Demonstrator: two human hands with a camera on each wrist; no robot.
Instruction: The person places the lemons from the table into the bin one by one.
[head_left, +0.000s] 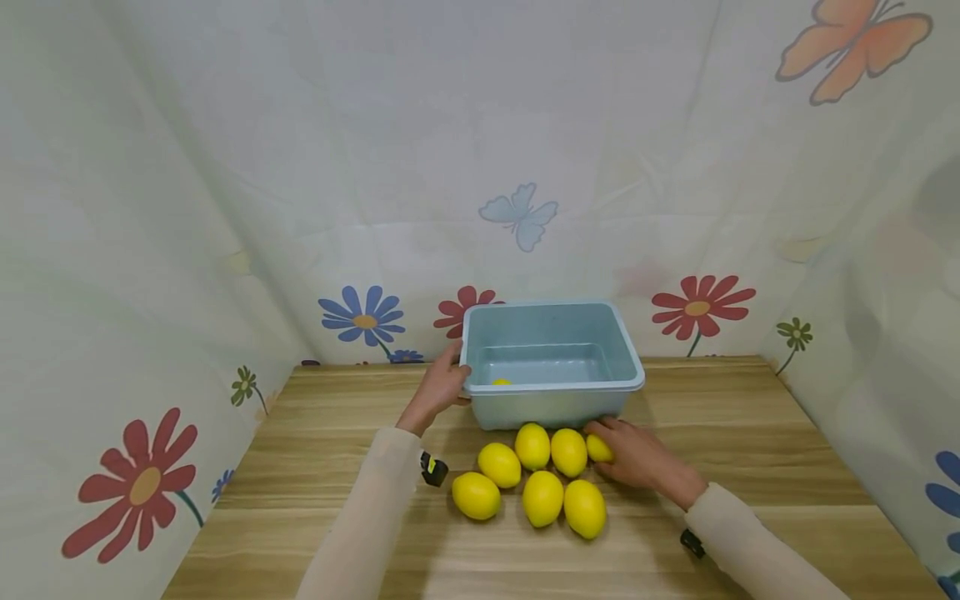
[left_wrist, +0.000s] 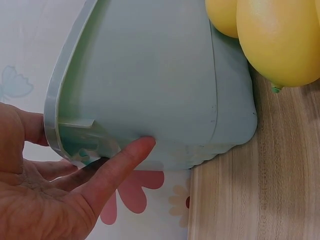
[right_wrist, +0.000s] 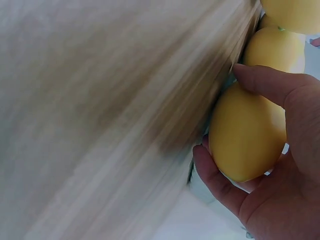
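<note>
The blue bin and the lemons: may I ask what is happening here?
A person's left hand grips the left end of the blue bin. The right hand holds a lemon just in front of it. Six other lemons lie on the wooden table, and something yellow, probably a lemon, shows partly inside the bin.

Seven oval yellow lemons [head_left: 569, 453] cluster at six o'clock of a pale-blue rectangular plastic basin [head_left: 558, 408]. Another lemon [head_left: 501, 382] shows inside.

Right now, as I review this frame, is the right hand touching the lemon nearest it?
Touching. The right wrist view shows it plainly: the right hand has its thumb and fingers curled round the lemon, against its skin.
</note>
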